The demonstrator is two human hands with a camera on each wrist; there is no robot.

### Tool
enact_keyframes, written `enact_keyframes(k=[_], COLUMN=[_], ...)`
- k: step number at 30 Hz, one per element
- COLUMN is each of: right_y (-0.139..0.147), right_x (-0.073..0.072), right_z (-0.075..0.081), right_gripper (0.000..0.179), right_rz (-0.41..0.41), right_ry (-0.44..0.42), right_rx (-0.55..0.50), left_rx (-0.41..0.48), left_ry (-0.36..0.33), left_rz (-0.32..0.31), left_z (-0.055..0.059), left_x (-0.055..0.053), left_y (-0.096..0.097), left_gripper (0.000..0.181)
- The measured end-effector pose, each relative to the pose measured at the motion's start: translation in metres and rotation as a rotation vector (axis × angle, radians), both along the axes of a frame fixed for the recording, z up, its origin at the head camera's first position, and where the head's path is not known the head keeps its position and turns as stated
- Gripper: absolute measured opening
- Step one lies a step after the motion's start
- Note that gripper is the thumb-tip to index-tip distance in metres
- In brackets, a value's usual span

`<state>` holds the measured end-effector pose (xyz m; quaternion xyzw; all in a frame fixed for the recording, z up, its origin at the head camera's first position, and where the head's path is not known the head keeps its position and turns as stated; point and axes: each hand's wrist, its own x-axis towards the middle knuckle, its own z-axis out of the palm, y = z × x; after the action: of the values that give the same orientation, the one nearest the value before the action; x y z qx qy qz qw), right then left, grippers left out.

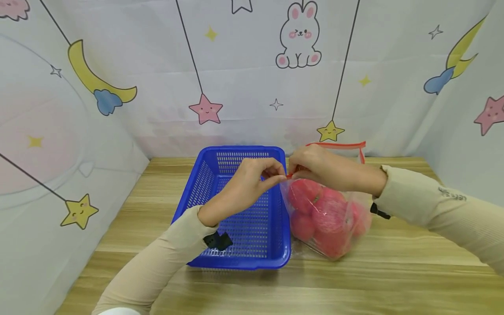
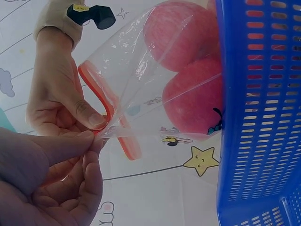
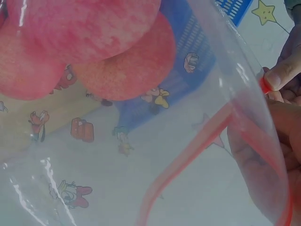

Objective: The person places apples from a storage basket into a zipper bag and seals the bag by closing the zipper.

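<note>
A clear zip bag (image 2: 127, 80) with a red zip strip (image 2: 98, 89) and small cartoon prints holds several pinkish-red apples (image 1: 332, 214). It stands right of the blue basket, close against its side. My left hand (image 1: 249, 180) pinches the bag's top corner at the strip between thumb and forefinger, above the basket's right rim. Right beside those fingertips, my right hand (image 1: 320, 167) pinches the same red edge with its thumb and fingers. In the right wrist view, the strip spreads into two separated lines away from the hands, so the mouth gapes there.
The blue perforated basket (image 1: 252, 263) stands on the wood-grain table (image 1: 334, 288), with no fruit inside it. White cloth walls (image 1: 252, 83) with cartoon prints enclose the table at the back and both sides. Black camera mounts (image 1: 218, 240) sit at the wrists.
</note>
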<state>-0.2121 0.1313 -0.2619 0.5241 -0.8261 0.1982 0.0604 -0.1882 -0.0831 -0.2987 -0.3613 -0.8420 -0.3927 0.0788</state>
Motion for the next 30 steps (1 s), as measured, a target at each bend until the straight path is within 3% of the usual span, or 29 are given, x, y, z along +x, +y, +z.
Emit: enact_keyframes(k=[11,23,30], right_y=[-0.0021,-0.0047,-0.0042], right_x=[0.0014,0.0016,0.0032], right_z=[0.0001,-0.0002,0.0008], right_gripper=[0.019,0.018,0.02], right_rz=[-0.004,-0.029,-0.039], right_ry=[-0.014,-0.052,-0.048], right_rx=[-0.011,0.007,0.016], left_rx=[0.017,0.003,-0.004], left_ry=[-0.046,0.021,0.003], left_rz=[0.025,0.041,0.053], left_z=[-0.002,-0.0023,-0.0005], left_x=[-0.0004,-0.0007,0.0005], left_y=[0.0015,0.0054,0.0066], left_gripper=[0.004,0.005,0.004])
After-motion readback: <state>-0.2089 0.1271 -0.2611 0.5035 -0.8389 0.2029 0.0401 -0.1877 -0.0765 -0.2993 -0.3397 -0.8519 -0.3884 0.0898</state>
